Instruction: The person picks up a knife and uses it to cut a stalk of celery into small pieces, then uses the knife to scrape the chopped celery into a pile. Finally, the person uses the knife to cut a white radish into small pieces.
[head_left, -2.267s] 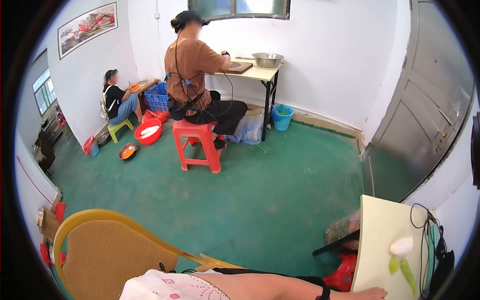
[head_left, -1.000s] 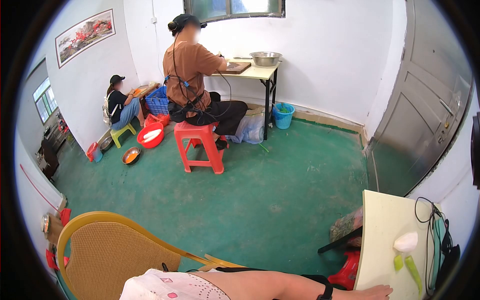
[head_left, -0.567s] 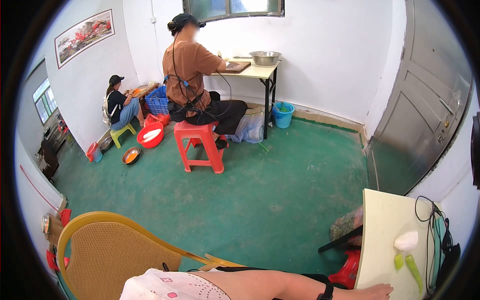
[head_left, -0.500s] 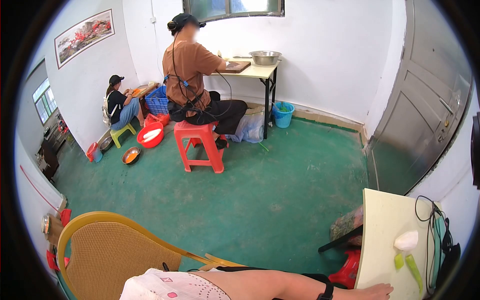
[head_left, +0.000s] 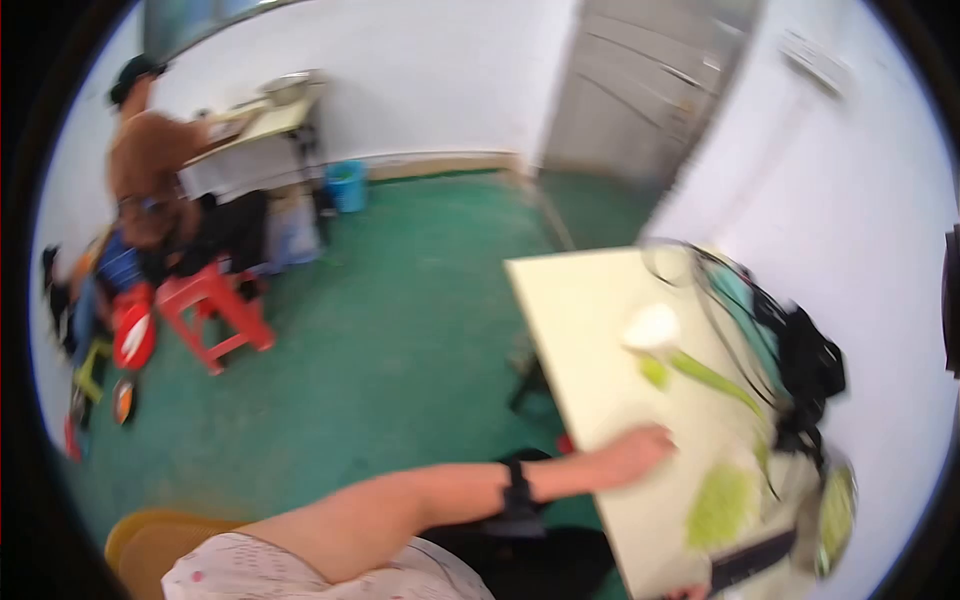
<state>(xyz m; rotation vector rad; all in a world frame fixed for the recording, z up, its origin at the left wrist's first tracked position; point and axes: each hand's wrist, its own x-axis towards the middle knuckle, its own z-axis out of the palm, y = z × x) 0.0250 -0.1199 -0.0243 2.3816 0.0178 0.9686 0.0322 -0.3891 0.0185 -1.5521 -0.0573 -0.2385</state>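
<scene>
My left hand [head_left: 637, 455] is over the near left part of the cream table [head_left: 560, 300], blurred by motion, its fingers indistinct. My right hand [head_left: 688, 593] shows only partly at the bottom edge, closed at the end of a dark, wide-bladed knife [head_left: 752, 562]. Beside the blade lies a pile of light green cut pieces [head_left: 722, 505]. Farther back on the table are a white peeled vegetable [head_left: 652, 328], a small green piece [head_left: 654, 373] and a long green strip [head_left: 715, 379].
Black cables and a black bag [head_left: 808, 352] lie along the table's wall side, near a bagged green item [head_left: 836, 520]. A person in brown [head_left: 150, 165] sits on a red stool [head_left: 215, 310] at another table. A yellow chair [head_left: 150, 540] is at lower left.
The view has swung right and down, bringing the knife, green pile and my right hand into sight. My left hand, flat near the table edge before, now appears higher in view and blurred.
</scene>
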